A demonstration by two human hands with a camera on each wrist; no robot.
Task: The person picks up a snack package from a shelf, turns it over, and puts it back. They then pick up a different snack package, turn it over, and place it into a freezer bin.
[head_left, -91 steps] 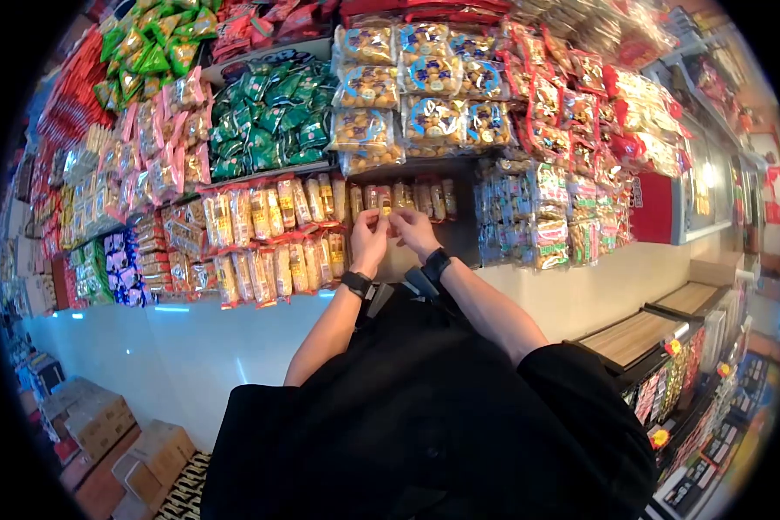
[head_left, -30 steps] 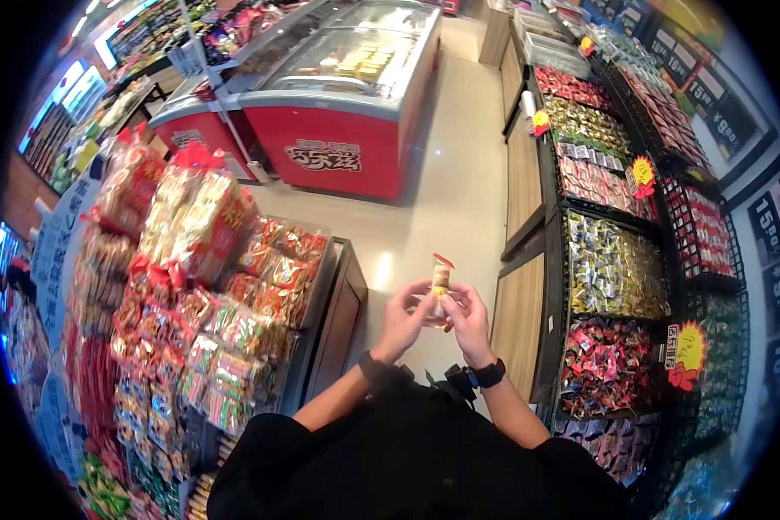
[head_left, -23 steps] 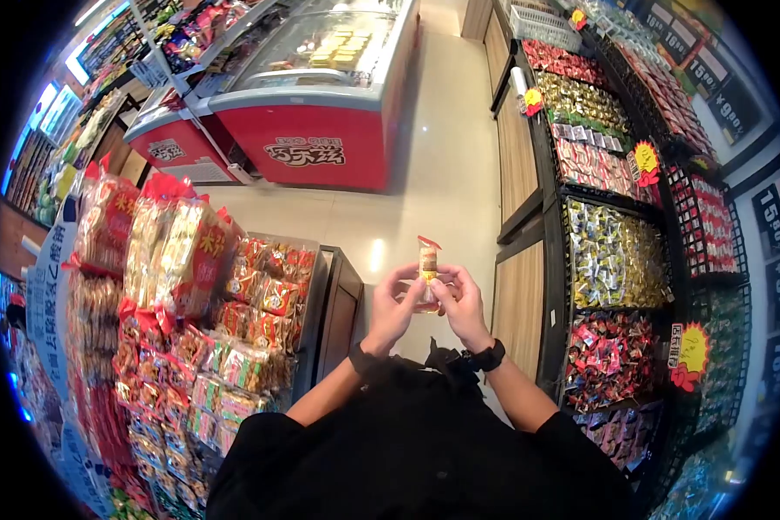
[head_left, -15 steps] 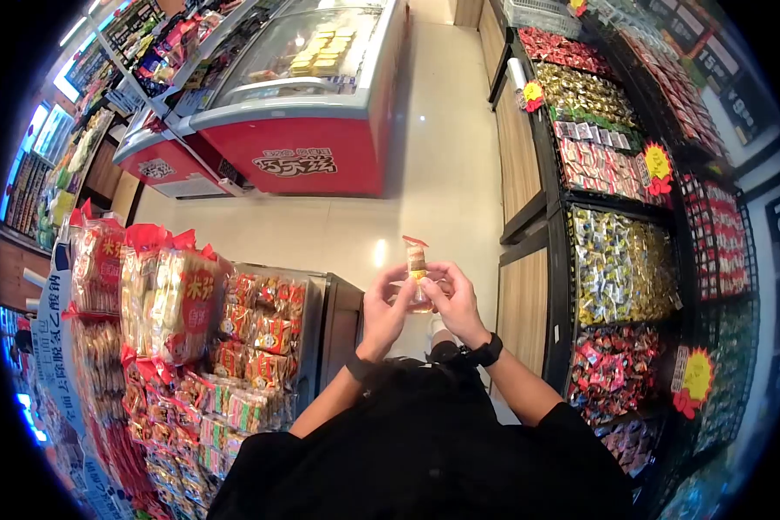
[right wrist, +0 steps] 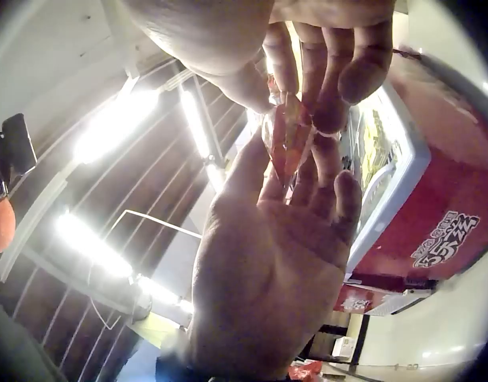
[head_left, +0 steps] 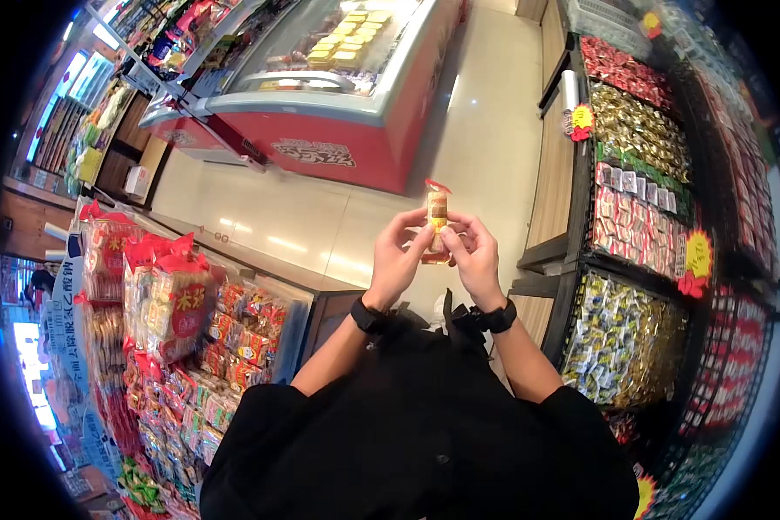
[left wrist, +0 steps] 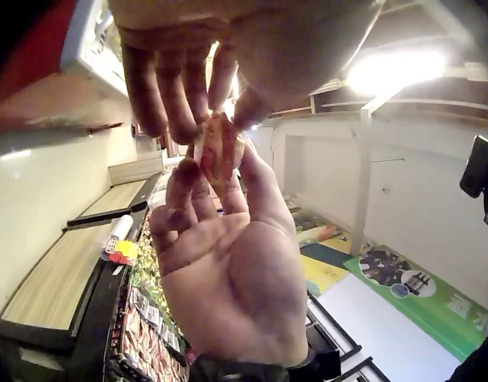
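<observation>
A small wrapped snack (head_left: pixel 438 217) with a red end and a yellow label stands upright between both hands in the head view. My left hand (head_left: pixel 397 260) pinches it from the left, thumb on its near face. From the right, my right hand (head_left: pixel 477 260) pinches the same packet. In the left wrist view the wrapper (left wrist: pixel 220 150) shows between the fingertips of the two hands, above my left palm (left wrist: pixel 232 278). The right wrist view has the wrapper (right wrist: pixel 288 143) pointing down toward my right palm (right wrist: pixel 268 278), its far parts hidden by fingers.
A red chest freezer (head_left: pixel 321 147) stands ahead, beside the tiled aisle floor (head_left: pixel 477 113). At the left is a display of bagged snacks (head_left: pixel 169 303). Shelves of wrapped sweets (head_left: pixel 624 338) with yellow price tags line the right side.
Earlier both hands were over a shelf of packets; now they hold one packet above the aisle. Lately the hands have risen in view, and the freezer and shelves have shifted as the view turned.
</observation>
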